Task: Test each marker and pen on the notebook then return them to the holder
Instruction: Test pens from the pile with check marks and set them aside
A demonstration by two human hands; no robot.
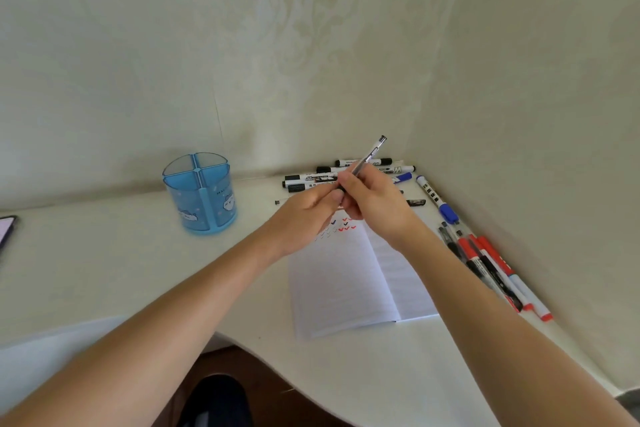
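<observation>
I saw my right hand (372,201) gripping a clear pen (367,159) by its barrel, the far end tilted up and away above the top of the notebook (346,281). My left hand (308,215) met it there, fingertips pinching the pen's lower end. Both hands hid the notebook's upper edge; just below them red and dark tick marks (343,225) showed on the open page. Beyond the notebook lay a row of markers (311,178), partly covered by my knuckles. To the notebook's right lay a blue marker (436,199) and, nearer me, a bundle of pens and markers (491,260), which my right forearm crossed. Well left of the notebook stood the blue holder (201,194), and farther left a phone (5,229) lay on the desk (104,270).
</observation>
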